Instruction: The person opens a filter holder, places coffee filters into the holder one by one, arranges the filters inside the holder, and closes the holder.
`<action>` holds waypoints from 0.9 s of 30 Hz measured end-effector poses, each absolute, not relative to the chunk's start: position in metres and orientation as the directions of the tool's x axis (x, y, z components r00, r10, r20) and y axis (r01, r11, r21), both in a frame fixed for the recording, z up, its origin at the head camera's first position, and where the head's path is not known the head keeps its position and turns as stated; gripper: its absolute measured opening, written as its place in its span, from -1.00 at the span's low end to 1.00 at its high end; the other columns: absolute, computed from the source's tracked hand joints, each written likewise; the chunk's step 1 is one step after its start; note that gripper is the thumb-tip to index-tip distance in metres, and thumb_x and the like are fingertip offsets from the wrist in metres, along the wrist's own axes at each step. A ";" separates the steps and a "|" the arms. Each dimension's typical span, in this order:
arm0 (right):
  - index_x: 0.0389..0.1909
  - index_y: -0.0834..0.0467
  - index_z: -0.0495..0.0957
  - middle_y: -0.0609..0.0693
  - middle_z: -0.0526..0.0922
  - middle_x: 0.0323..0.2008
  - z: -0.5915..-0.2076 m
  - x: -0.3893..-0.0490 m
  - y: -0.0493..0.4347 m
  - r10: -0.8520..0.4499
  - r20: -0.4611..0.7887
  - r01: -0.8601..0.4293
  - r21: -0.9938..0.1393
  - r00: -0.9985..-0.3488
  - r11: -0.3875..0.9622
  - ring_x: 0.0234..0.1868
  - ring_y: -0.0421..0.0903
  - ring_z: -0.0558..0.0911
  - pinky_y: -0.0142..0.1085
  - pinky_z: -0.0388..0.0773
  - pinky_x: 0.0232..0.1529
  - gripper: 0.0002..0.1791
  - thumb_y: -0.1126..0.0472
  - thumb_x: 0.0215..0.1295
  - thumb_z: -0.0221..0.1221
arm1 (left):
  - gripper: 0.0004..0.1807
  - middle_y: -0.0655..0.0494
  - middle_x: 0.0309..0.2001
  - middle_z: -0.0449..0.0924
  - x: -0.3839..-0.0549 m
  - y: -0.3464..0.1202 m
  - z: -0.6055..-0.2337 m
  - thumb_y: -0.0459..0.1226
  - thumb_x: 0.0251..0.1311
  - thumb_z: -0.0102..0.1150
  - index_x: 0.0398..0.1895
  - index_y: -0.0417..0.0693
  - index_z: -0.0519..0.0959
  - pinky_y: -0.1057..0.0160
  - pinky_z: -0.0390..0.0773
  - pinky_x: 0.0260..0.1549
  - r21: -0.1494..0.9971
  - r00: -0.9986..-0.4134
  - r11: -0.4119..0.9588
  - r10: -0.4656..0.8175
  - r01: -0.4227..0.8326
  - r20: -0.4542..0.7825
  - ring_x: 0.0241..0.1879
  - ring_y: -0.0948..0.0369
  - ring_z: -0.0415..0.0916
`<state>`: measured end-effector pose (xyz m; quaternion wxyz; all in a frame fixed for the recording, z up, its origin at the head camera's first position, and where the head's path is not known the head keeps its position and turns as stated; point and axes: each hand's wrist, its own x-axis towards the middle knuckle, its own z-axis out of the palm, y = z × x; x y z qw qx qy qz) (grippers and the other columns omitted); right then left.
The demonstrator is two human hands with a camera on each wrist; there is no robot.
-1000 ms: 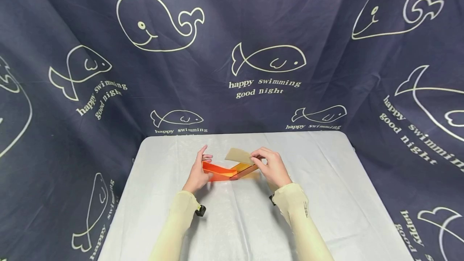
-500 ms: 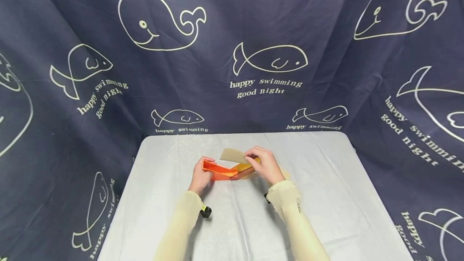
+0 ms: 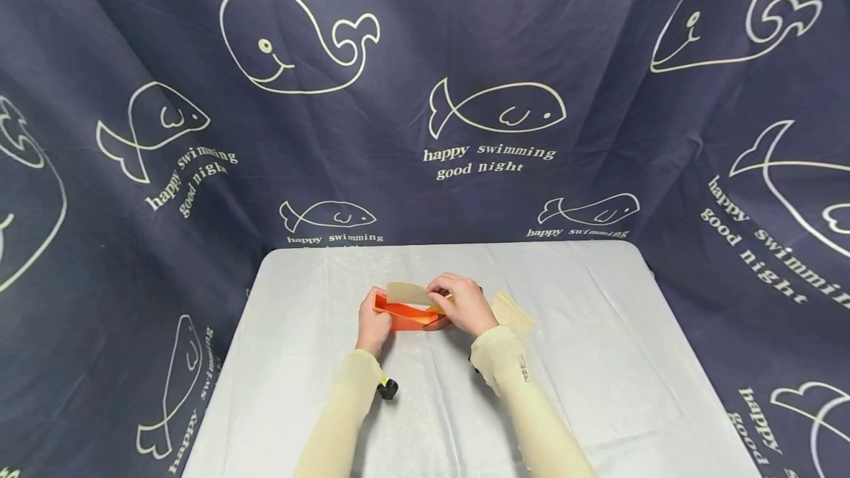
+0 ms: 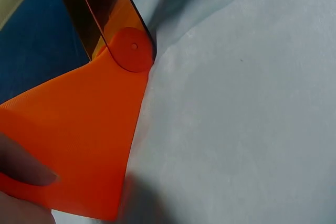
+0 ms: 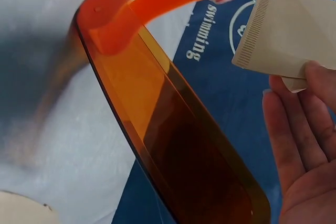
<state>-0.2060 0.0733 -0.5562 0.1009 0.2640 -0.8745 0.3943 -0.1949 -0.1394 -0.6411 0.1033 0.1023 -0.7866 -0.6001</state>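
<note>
An orange case (image 3: 406, 321) with a see-through amber lid (image 5: 178, 124) swung out on a round pivot stands on the table, its inside facing up. My left hand (image 3: 374, 323) grips the case's left end; in the left wrist view its fingers (image 4: 23, 163) lie against the orange side wall. Between thumb and fingers my right hand (image 3: 463, 306) pinches a beige paper coffee filter (image 3: 406, 293) with a crimped edge, held up over the orange case. The right forearm and hand hide most of the lid in the head view.
More beige filter paper (image 3: 513, 313) lies on the white-covered table (image 3: 598, 360), right of the right hand. A dark blue curtain (image 3: 398, 131) with white whale and fish drawings surrounds the table's back and sides.
My right hand has moved left with the coffee filter, bringing it over the orange case and uncovering the paper on the table. My left fingers, outstretched earlier, have closed round the case's end.
</note>
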 end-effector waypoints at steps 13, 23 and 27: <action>-0.30 0.03 0.77 -0.12 0.79 -0.29 -0.568 -0.210 0.058 -0.417 0.366 -0.554 -0.582 -0.832 0.596 -0.28 -0.20 0.74 -0.24 0.67 -0.13 -0.92 0.28 0.25 0.41 | -0.60 0.00 -0.36 0.57 -0.194 -0.139 -0.642 -0.70 -0.17 -0.12 -0.31 -0.16 0.49 0.26 0.42 -0.26 0.968 -0.958 0.250 -0.284 -0.026 0.047 -0.31 0.14 0.41; -0.31 0.00 0.77 -0.13 0.79 -0.27 -0.575 -0.209 0.049 -0.440 0.323 -0.545 -0.535 -0.838 0.646 -0.23 -0.14 0.75 -0.19 0.66 -0.09 -0.93 0.25 0.24 0.42 | -0.54 0.03 -0.39 0.54 -0.193 -0.138 -0.643 -0.73 -0.28 -0.19 -0.33 -0.15 0.48 0.20 0.41 -0.25 0.977 -0.961 0.213 -0.271 -0.015 0.045 -0.33 0.12 0.39; -0.32 0.00 0.77 -0.12 0.79 -0.29 -0.576 -0.209 0.047 -0.451 0.316 -0.550 -0.518 -0.834 0.655 -0.25 -0.12 0.75 -0.18 0.66 -0.10 -0.93 0.25 0.24 0.41 | -0.51 -0.01 -0.35 0.59 -0.194 -0.138 -0.643 -0.73 -0.29 -0.19 -0.30 -0.16 0.51 0.22 0.43 -0.26 0.978 -0.960 0.209 -0.277 -0.015 0.044 -0.32 0.15 0.42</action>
